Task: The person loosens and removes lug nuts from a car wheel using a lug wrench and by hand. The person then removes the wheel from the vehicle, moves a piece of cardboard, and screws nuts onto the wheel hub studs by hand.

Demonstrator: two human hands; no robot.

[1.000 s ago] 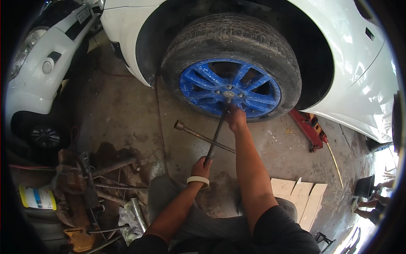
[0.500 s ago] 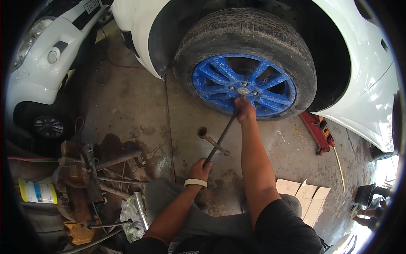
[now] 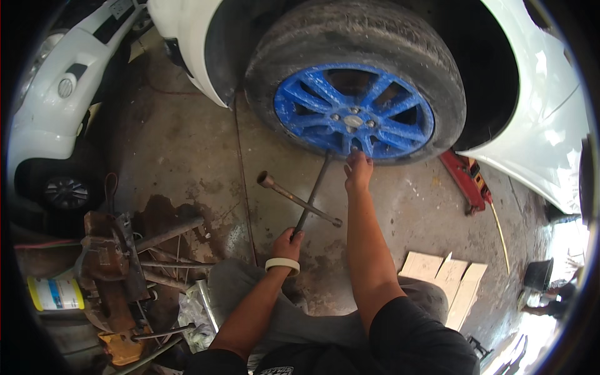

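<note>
Your left hand [image 3: 286, 244] is closed on the cross wrench's [image 3: 306, 201] near arm; your right hand [image 3: 358, 170] grips its far end at the blue wheel [image 3: 354, 119] (lug nuts visible). Seemingly mid-positioning: next, seat the socket squarely.

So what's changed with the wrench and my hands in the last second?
The cross wrench dropped from the hub to the blue rim's lower edge. The right hand, earlier at the hub, came down with it. The left hand kept its grip on the near end.

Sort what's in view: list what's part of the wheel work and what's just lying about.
In use: cross wrench, blue wheel, left hand, right hand.
Lying about: red jack, wood boards, rusty tool pile, yellow-capped can.
</note>
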